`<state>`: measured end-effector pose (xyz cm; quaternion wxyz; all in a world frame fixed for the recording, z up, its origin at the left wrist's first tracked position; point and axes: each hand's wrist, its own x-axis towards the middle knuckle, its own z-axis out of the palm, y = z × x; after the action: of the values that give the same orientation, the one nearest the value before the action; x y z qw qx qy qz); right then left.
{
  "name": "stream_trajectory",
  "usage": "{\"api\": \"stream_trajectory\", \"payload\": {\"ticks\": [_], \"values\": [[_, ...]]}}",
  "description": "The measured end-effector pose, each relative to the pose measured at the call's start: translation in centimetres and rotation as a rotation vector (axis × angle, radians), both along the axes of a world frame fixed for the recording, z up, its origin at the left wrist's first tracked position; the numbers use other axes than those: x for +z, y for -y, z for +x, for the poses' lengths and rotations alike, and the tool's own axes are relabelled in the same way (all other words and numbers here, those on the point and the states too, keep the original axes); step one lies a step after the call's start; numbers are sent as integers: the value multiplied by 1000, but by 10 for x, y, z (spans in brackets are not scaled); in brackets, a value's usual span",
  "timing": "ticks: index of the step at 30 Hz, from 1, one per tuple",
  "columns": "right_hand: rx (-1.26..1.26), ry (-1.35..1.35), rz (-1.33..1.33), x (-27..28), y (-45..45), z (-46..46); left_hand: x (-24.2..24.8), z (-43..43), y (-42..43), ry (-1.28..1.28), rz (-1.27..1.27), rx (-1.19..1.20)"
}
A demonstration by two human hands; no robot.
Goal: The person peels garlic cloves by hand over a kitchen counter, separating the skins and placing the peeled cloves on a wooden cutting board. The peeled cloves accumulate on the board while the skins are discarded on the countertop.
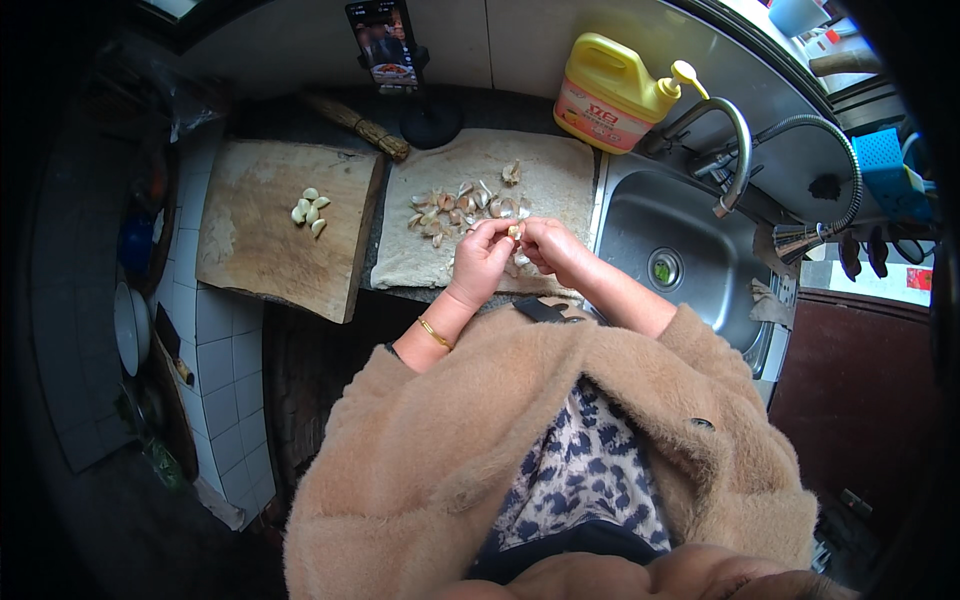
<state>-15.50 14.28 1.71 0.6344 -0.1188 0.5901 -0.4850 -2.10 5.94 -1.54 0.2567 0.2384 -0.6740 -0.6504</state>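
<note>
Both hands meet over the near part of a pale cloth (420,259). Between the fingertips of my left hand (482,259) and my right hand (551,244) is a small garlic clove (514,232), partly hidden by the fingers. Just beyond the hands lie unpeeled garlic cloves (446,202) and loose skins in a loose pile, with a larger piece of garlic (511,172) farther back. Some white skins (522,259) lie beneath my right hand. To the left, several peeled garlic cloves (311,208) rest on a thick wooden chopping board (262,225).
A steel sink (697,255) with a faucet (739,150) is at the right. A yellow detergent jug (611,90) stands behind the cloth. At the back are a phone (384,45) on a stand (431,124) and a tied straw bundle (360,129). White bowls (131,328) are at far left.
</note>
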Motion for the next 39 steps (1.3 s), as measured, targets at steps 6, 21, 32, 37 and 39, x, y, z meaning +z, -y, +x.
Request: {"api": "stream_trajectory", "payload": {"ticks": [6, 21, 32, 37, 39], "values": [[10, 4, -9, 4, 1, 1, -2, 1, 4, -17, 351, -30], [87, -502, -67, -17, 2, -7, -8, 5, 18, -119, 907, 48], [314, -1127, -59, -18, -1, -7, -11, 3, 16, -126, 991, 54], [325, -1174, -93, -15, 0, -7, -12, 4, 16, -128, 998, 47], [309, -1130, -182, -12, 0, -7, -11, 4, 17, -114, 982, 22]]}}
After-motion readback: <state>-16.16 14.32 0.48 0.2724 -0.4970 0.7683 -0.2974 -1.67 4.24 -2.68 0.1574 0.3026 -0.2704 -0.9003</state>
